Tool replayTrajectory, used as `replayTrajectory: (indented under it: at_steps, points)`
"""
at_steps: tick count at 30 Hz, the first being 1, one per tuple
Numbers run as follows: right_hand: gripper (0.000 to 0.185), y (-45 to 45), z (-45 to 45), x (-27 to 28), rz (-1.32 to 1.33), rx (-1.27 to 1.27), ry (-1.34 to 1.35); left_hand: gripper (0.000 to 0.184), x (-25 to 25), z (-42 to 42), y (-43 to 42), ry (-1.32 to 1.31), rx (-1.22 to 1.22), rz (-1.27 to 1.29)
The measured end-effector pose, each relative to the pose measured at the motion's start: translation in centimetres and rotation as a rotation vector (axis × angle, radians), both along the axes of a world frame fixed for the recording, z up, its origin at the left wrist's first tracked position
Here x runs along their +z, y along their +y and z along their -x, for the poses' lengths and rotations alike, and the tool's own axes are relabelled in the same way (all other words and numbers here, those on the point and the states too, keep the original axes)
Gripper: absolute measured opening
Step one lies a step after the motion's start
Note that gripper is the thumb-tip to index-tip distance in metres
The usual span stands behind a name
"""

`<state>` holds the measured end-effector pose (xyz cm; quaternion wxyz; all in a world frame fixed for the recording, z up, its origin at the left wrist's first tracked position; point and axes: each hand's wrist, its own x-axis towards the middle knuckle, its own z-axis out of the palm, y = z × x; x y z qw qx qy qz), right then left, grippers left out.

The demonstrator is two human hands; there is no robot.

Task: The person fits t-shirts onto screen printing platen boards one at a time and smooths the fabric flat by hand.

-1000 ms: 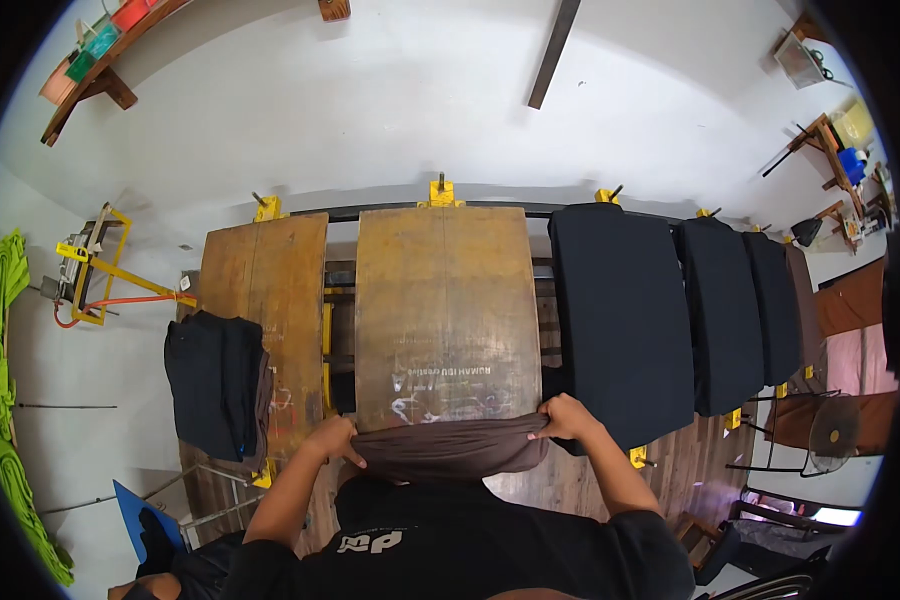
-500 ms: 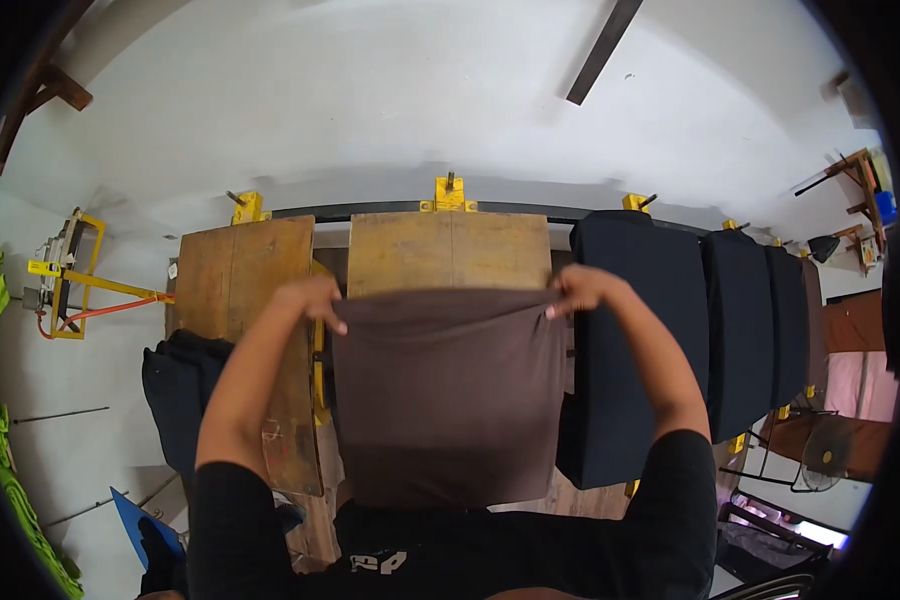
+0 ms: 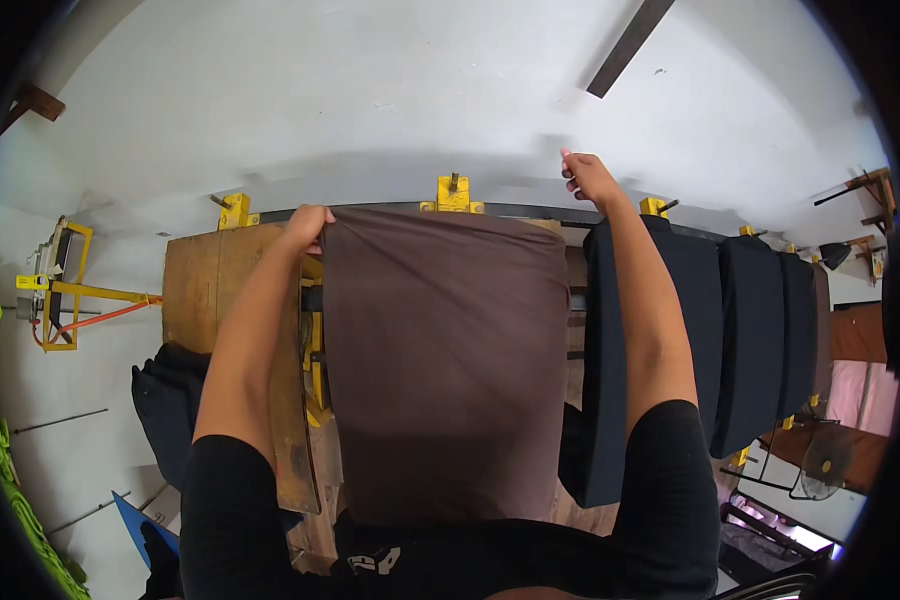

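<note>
A dark brown cloth [image 3: 445, 370] is drawn over the middle wooden board, covering nearly all of it, with slanting creases towards its upper left corner. My left hand [image 3: 310, 228] is closed on that corner, at the far end of the board. Off the cloth, my right hand [image 3: 587, 178] is raised beyond the far right corner, in front of the wall. Its fingers are loosely bent and apart, and nothing shows in them. A sliver of the middle board [image 3: 544, 226] shows at the cloth's far right corner.
Left of the cloth is a bare wooden board [image 3: 190, 285], with dark folded cloth [image 3: 170, 400] on its near left side. Several boards with dark covers [image 3: 670, 300] stand in a row to the right. Yellow brackets [image 3: 453, 192] line the far rail. A fan [image 3: 825, 465] stands at right.
The brown cloth has been pulled away from me over the board's far end. My right hand has let go and moved up; my left hand still grips the left corner.
</note>
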<state>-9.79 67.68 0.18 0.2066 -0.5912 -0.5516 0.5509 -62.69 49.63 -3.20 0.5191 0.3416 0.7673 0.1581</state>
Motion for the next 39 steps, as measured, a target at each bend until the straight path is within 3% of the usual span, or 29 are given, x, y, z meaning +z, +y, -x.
replayTrajectory:
  at_steps: [2, 3, 5, 6, 7, 9, 13, 14, 15, 16, 17, 20, 21, 23, 27, 29, 32, 34, 36, 38, 39]
  points:
    - [0.055, -1.6, 2.3, 0.9, -0.088, 0.228, -0.270, 0.051, -1.3, -1.0, 0.4, 0.160, 0.123, -0.107]
    - [0.059, -2.0, 3.0, 1.6, -0.046, 0.440, -0.367, 0.051, -2.8, -1.3, 0.7, 0.163, 0.121, -0.105]
    - [0.061, -3.6, 4.0, 2.4, 0.000, 0.795, -0.548, 0.053, -6.2, -1.6, 1.9, 0.062, 0.353, -0.213]
    - [0.050, -5.2, 5.1, 4.7, 0.064, 0.792, -0.652, 0.055, -4.8, -2.6, 1.7, -0.073, 0.394, -0.177]
    - [0.050, -4.7, 4.8, 3.7, 0.064, 0.795, -0.655, 0.055, -4.0, -2.7, 1.6, -0.075, 0.397, -0.177]
    - [0.034, -3.1, 3.6, 0.9, -0.161, 0.913, -0.625, 0.057, -2.9, -3.1, 1.6, -0.149, 0.372, -0.196]
    - [0.030, -1.2, 1.5, -0.5, -0.012, 0.725, -0.323, 0.061, -5.3, -2.8, 2.5, -0.450, 0.569, -0.175]
    - [0.030, -1.4, 1.2, -0.2, -0.015, 0.726, -0.324, 0.063, -6.6, -3.2, 2.5, -0.337, 0.496, -0.204]
    - [0.028, -1.8, 1.0, 0.4, 0.089, 0.556, -0.209, 0.064, -7.3, -3.6, 2.5, -0.222, 0.421, -0.232]
    - [0.027, -1.7, 0.6, 0.2, 0.192, 0.385, -0.094, 0.064, -7.4, -5.8, 1.7, 0.128, 0.396, -0.390]
    - [0.034, -1.5, 0.9, -0.3, 0.229, 0.301, -0.116, 0.064, -6.9, -6.6, 1.2, 0.128, 0.396, -0.395]
    - [0.055, -2.6, 2.9, -2.5, -0.109, 0.423, -0.487, 0.054, -4.2, -8.4, 0.7, 0.306, 0.520, -0.352]
    - [0.055, -2.8, 3.4, -2.9, -0.107, 0.427, -0.490, 0.054, -4.1, -8.4, 0.8, 0.303, 0.522, -0.349]
    - [0.052, -3.8, 4.8, -3.6, -0.350, 0.484, -0.586, 0.049, -4.2, -8.3, 0.7, 0.439, 0.581, -0.332]
    - [0.050, -4.5, 4.9, -5.4, -0.407, 0.432, -0.573, 0.047, -5.3, -8.4, 0.7, 0.595, 0.582, -0.379]
    - [0.049, -4.7, 3.9, -4.4, -0.289, 0.383, -0.489, 0.038, -3.2, -9.7, 0.0, 0.695, 0.533, -0.571]
    - [0.045, -5.2, 1.9, -2.9, -0.084, 0.306, -0.301, 0.029, -3.1, -9.1, -0.2, 0.585, 0.397, -0.601]
    - [0.040, -5.9, 0.2, -2.9, -0.037, 0.091, -0.030, 0.030, -2.6, -9.5, -0.2, 0.579, 0.400, -0.591]
    - [0.034, -5.4, -0.9, -4.3, -0.042, 0.060, -0.077, 0.034, -1.8, -10.0, 0.4, 0.566, 0.409, -0.585]
    - [0.052, -5.0, -1.6, -5.2, 0.035, 0.342, -0.354, 0.036, -1.2, -10.4, 0.2, 0.594, 0.334, -0.530]
    - [0.052, -4.8, -1.3, -5.4, 0.040, 0.347, -0.352, 0.036, -1.2, -10.5, 0.2, 0.597, 0.335, -0.523]
